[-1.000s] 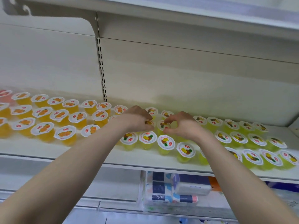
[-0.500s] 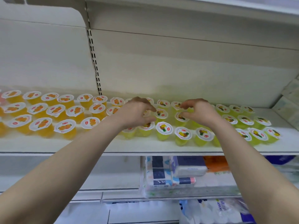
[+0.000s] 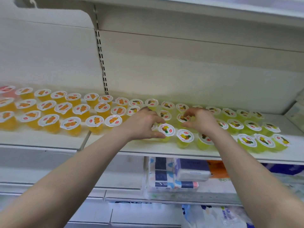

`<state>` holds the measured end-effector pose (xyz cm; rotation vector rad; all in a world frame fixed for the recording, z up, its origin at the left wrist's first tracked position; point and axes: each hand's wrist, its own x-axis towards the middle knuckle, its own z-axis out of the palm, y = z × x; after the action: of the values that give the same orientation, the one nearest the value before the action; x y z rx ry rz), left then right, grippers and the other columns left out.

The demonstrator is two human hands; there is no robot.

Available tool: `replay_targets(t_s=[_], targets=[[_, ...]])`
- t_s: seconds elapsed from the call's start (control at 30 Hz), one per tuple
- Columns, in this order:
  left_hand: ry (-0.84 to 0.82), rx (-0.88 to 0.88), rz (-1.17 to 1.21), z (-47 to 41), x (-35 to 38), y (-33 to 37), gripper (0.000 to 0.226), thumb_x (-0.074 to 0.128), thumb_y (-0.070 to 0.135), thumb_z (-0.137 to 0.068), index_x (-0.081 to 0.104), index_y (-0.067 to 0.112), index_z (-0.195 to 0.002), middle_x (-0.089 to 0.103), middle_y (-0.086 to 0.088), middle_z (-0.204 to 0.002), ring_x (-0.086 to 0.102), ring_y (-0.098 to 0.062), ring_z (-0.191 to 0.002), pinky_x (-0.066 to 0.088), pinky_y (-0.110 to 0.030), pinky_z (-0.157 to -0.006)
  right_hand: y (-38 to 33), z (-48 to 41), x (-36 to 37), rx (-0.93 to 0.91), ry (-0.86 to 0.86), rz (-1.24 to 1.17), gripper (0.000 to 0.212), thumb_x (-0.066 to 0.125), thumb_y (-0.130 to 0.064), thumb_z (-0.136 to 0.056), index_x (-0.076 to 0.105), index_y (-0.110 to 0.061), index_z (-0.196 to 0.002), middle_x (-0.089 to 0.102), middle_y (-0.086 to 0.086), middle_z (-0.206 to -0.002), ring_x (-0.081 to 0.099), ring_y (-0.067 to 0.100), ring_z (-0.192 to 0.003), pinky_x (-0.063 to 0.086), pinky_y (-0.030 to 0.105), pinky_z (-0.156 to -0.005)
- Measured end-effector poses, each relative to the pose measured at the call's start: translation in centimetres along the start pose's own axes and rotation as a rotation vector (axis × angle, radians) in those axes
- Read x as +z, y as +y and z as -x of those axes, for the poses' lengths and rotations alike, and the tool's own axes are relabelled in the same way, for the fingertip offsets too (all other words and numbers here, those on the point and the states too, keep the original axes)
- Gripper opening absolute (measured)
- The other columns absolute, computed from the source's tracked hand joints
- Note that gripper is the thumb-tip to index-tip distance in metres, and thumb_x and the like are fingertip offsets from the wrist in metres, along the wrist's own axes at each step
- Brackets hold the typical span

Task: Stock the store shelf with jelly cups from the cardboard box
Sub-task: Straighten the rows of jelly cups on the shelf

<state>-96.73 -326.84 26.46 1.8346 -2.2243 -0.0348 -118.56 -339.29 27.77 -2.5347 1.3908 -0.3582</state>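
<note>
Several sealed jelly cups stand in rows on the white shelf (image 3: 115, 145), with orange jelly cups (image 3: 49, 120) on the left and yellow-green pineapple cups (image 3: 246, 140) on the right. My left hand (image 3: 143, 125) curls its thumb and fingers round a front-row pineapple cup (image 3: 166, 130). My right hand (image 3: 201, 121) reaches in beside it. Its thumb and fingertips close round a middle-row pineapple cup (image 3: 182, 118). Both cups stand on the shelf. The cardboard box is not in view.
The shelf above (image 3: 197, 9) overhangs the cups. A slotted upright (image 3: 102, 63) runs down the back panel. Wrapped tissue packs (image 3: 177, 175) fill the lower shelf, and a plastic bag (image 3: 213, 216) lies beneath. Bare shelf board lies in front of the orange cups.
My left hand has come forward from the middle rows onto a front-row cup. My right hand has stayed among the middle pineapple cups. The view has shifted.
</note>
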Motion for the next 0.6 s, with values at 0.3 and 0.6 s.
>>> replay_targets(t_s=[0.3, 0.6], targets=[[0.055, -0.068, -0.155, -0.3, 0.6, 3.1, 0.061, 0.058, 0.070, -0.079, 0.062, 0.031, -0.125, 0.062, 0.004, -0.124, 0.051, -0.021, -0.118, 0.030, -0.040, -0.108, 0.3, 2.7, -2.5, -0.191, -0.020, -0.099, 0.019, 0.077, -0.045, -0.078, 0.074, -0.029, -0.089, 0.071, -0.015, -0.093, 0.062, 0.005, -0.090, 0.048, 0.031, -0.077], [0.054, -0.115, -0.114, 1.1, -0.2, 3.8, 0.053, 0.067, 0.057, -0.078, 0.066, 0.026, -0.120, 0.065, -0.001, -0.118, 0.052, -0.021, -0.114, 0.035, -0.038, -0.102, -0.1, 4.8, -1.3, -0.286, -0.160, 0.094, 0.060, 0.079, -0.050, -0.070, 0.063, -0.030, -0.124, 0.065, -0.007, -0.115, 0.052, 0.020, -0.109, 0.046, 0.037, -0.089]])
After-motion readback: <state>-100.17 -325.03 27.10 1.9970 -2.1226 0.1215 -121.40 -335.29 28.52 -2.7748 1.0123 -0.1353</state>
